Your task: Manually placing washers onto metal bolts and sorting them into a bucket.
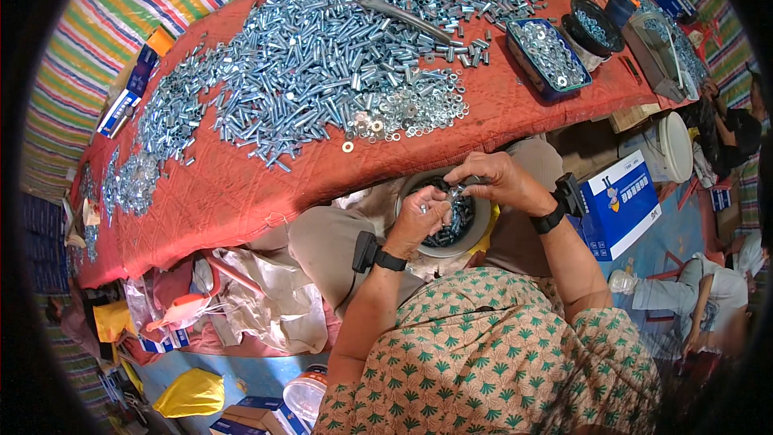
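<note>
My left hand (420, 216) is closed, with a small silvery metal piece showing between its fingers. Close to it, my right hand (498, 180) pinches a small shiny metal fastener (456, 191) between thumb and fingertips; its exact kind is too small to make out. Both hands are over a round pale bucket (408, 243) between my knees, with dark and bluish metal fasteners (460, 224) inside. In front, a large heap of bluish bolts and metal sleeves (298, 56) covers the red-draped table (233, 201). Flat washers (419, 109) lie along the heap's near edge.
At the table's right stand a dark green tray of washers (555, 90), a black round bowl (613, 42) and a grey scoop-like container (654, 56). A blue-and-white carton (620, 208) and a white bucket (675, 147) are right of my knees. Another person (708, 298) sits at far right.
</note>
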A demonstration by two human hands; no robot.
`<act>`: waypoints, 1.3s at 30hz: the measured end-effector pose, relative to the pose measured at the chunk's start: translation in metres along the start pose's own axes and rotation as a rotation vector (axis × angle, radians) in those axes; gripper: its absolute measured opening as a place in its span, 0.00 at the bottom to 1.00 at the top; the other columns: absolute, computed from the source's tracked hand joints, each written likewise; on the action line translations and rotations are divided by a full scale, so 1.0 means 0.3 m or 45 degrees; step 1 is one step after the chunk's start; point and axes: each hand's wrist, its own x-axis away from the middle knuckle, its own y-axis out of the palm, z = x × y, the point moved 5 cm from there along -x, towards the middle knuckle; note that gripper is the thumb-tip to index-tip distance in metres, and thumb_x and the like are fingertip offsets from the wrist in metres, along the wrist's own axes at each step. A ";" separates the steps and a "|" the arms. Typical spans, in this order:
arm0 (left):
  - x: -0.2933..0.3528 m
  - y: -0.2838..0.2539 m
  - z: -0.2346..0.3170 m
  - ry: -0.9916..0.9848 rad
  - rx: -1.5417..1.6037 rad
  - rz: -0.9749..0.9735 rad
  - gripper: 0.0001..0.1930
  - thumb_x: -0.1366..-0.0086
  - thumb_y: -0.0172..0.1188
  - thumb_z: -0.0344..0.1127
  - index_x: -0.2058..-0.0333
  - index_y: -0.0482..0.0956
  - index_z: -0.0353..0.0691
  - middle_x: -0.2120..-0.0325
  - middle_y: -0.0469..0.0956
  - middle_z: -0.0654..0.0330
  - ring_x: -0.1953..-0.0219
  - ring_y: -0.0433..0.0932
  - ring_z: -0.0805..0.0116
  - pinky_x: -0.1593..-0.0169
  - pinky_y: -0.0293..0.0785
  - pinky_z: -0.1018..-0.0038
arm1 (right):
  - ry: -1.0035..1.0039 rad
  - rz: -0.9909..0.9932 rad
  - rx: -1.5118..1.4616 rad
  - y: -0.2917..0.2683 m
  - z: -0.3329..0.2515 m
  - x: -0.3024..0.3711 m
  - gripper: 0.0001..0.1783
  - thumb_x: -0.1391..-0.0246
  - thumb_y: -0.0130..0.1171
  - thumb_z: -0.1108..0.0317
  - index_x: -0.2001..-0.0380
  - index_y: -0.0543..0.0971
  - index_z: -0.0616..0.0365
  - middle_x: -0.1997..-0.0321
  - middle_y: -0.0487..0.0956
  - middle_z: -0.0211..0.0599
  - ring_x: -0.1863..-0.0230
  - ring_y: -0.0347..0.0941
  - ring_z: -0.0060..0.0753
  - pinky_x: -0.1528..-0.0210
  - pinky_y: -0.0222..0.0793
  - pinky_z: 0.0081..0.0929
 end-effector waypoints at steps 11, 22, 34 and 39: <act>-0.002 0.002 -0.044 0.000 0.095 0.040 0.07 0.34 0.58 0.31 0.60 0.71 0.38 0.79 0.76 0.60 0.84 0.65 0.83 0.81 0.58 0.87 | 0.027 0.095 -0.080 0.028 0.055 -0.005 0.19 0.53 0.67 0.74 0.56 0.79 0.58 0.65 0.79 0.30 0.64 0.73 0.24 0.60 0.69 0.26; -0.003 -0.002 -0.024 0.113 -0.096 0.155 0.05 0.32 0.56 0.31 0.60 0.73 0.37 0.79 0.75 0.63 0.84 0.64 0.84 0.81 0.57 0.87 | 0.063 0.320 -0.139 0.079 0.057 -0.017 0.43 0.52 0.66 0.74 0.33 0.59 0.53 0.73 0.71 0.28 0.69 0.66 0.20 0.64 0.65 0.21; 0.001 -0.013 -0.019 0.087 0.094 0.196 0.06 0.33 0.57 0.31 0.61 0.72 0.36 0.79 0.75 0.62 0.84 0.64 0.83 0.81 0.57 0.88 | 0.167 0.361 -0.276 0.096 0.064 -0.027 0.40 0.51 0.64 0.77 0.35 0.60 0.57 0.66 0.78 0.31 0.65 0.72 0.19 0.62 0.69 0.20; -0.005 -0.010 0.001 0.155 0.166 0.190 0.06 0.33 0.57 0.31 0.61 0.71 0.36 0.79 0.75 0.62 0.84 0.64 0.83 0.81 0.57 0.88 | 0.191 0.542 -0.737 0.098 0.084 -0.026 0.39 0.52 0.63 0.80 0.36 0.61 0.60 0.67 0.77 0.30 0.65 0.72 0.16 0.63 0.69 0.17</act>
